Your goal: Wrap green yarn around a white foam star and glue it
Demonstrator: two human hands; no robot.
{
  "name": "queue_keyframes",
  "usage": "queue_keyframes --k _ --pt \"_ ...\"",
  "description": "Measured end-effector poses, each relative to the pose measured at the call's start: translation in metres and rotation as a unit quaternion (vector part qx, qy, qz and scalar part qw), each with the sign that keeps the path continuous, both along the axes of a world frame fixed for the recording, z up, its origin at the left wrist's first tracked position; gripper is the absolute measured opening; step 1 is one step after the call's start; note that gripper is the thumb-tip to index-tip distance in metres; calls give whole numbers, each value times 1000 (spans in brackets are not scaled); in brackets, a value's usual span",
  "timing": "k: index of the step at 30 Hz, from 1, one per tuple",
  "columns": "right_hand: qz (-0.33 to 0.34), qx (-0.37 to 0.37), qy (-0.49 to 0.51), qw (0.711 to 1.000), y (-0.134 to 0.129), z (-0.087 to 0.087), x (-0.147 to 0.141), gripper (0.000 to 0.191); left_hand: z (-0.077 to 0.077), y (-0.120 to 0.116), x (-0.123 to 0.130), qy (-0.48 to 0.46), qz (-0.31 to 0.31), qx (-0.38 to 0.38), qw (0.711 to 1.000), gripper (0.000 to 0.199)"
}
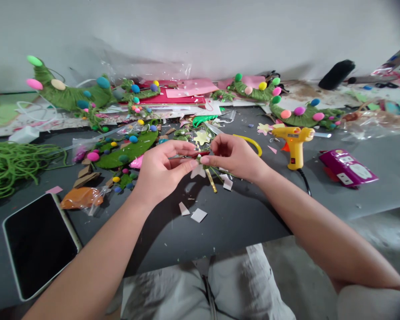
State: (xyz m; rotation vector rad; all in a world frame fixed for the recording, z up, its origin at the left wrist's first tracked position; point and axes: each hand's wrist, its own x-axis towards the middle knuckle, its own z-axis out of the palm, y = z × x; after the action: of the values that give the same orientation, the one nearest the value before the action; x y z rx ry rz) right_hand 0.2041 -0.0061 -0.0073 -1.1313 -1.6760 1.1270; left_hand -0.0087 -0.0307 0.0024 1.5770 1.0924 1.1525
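At the middle of the table, my left hand and my right hand meet fingertip to fingertip. Both close on a small green-and-white piece, partly covered by the fingers, so its kind is unclear. Just below it lies a pale star-shaped cutout, with a gold-coloured strip beside it. Behind the fingers sits a pale yellow flower cutout. White paper scraps lie nearer my lap.
A yellow glue gun and purple packet are at right. Left are green cord, a dark-screened tablet and an orange bag. Green wrapped crescents with coloured balls, pink sheets and a green leaf shape lie behind.
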Motion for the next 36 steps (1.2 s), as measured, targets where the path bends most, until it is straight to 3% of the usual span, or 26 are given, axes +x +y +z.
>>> queue_keyframes --k 36 --pt "14 -24 -13 1000 3 -2 4 52 1 0 1 -3 -9 -4 1000 27"
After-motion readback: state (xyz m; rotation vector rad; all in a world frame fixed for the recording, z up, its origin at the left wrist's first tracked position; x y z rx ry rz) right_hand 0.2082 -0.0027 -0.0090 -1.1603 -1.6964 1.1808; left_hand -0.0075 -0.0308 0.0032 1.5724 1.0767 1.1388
